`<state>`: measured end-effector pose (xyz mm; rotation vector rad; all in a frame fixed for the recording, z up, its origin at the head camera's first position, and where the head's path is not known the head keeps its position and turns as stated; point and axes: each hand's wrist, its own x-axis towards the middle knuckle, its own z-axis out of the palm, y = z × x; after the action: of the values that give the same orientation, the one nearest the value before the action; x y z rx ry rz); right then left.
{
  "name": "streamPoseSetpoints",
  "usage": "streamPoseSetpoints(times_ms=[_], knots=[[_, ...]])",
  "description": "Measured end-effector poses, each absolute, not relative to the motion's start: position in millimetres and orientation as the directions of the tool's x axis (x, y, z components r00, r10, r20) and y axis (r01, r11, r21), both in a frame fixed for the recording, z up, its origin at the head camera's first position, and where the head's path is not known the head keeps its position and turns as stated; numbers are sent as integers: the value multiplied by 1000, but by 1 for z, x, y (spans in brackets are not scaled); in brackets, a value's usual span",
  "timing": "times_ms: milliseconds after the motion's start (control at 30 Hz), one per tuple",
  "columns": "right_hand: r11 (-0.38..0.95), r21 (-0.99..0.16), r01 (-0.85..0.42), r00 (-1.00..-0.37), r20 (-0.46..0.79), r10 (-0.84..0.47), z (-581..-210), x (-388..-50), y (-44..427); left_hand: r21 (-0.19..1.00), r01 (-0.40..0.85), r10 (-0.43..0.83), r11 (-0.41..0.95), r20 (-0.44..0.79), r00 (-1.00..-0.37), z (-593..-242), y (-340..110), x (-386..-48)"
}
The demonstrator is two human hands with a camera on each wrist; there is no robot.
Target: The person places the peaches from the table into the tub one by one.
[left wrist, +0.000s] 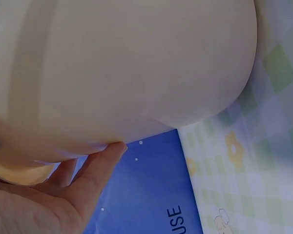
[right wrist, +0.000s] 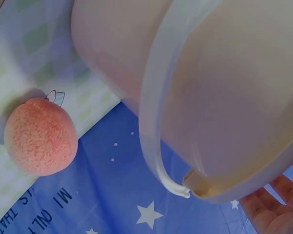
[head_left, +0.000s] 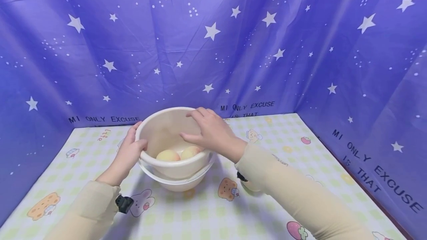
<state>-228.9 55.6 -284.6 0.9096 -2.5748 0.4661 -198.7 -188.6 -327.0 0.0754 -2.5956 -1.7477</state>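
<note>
A cream bucket (head_left: pixel 176 169) stands on the table, its mouth tipped toward the head camera. Two yellow-pink peaches (head_left: pixel 168 155) lie at its bottom. My left hand (head_left: pixel 125 153) grips the rim at the left; in the left wrist view its fingers (left wrist: pixel 100 163) lie against the outer wall (left wrist: pixel 136 63). At the right rim is my right hand (head_left: pixel 217 130), thumb inside the mouth and fingers bent at the edge; they also show by the rim in the right wrist view. The white handle (right wrist: pixel 154 97) hangs down the bucket's near side.
Another peach (right wrist: pixel 41 136) rests on the table right of the bucket, mostly hidden under my right forearm in the head view. The checked cloth (head_left: pixel 186 217) has printed cartoon figures. A blue starry curtain (head_left: pixel 173 47) rises behind the table and along both sides.
</note>
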Motion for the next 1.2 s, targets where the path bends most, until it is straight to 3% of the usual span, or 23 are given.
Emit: streamPoseSetpoints(times_ms=[1200], knots=[[719, -151, -679, -667, 537, -517, -301, -213, 108, 918, -30, -59, 396, -7, -998, -325, -188, -196]])
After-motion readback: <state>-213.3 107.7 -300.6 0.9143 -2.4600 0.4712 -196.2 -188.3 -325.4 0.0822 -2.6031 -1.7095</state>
